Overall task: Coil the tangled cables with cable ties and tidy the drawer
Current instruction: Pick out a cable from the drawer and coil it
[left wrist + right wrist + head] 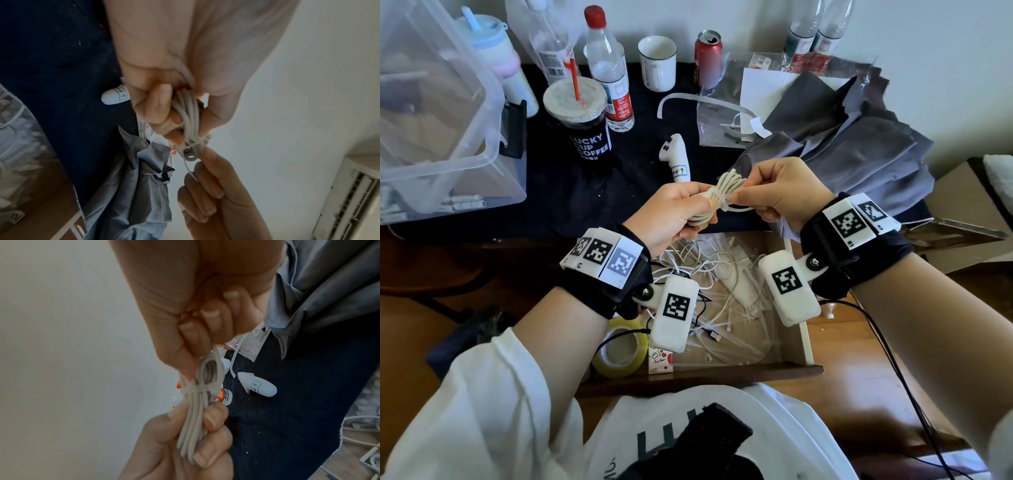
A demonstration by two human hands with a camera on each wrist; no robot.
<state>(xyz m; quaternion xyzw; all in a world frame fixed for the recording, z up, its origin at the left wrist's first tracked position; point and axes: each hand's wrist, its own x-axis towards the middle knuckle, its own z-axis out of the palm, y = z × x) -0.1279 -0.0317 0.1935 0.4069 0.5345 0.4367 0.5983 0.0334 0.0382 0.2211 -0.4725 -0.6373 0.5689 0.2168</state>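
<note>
**Cinching a tie round one coiled cable, held over the open drawer**

Centre of the head view: left hand (674,212) is curled round a bundle of white coiled cable (719,195), fingers and thumb clamping the folded loops. Right hand (780,192) pinches the free tail of a white cable tie (739,207) between thumb and forefinger; its other fingers are curled in. In the right wrist view the tie band crosses the bundle just below its looped end.

Below the hands, lower centre of the frame, the open drawer (804,342) holds more loose white cables (709,270), a scatter of spare ties and a roll of yellow tape (619,349).

Handling, as judged: the cable is light, soft and springy, so loops will likely fan out if the grip slackens. Best hold is the bundle's middle, close beside the tie. The tie is thin, smooth and probably slippery; grip the tail near the lock and pull straight.
</note>
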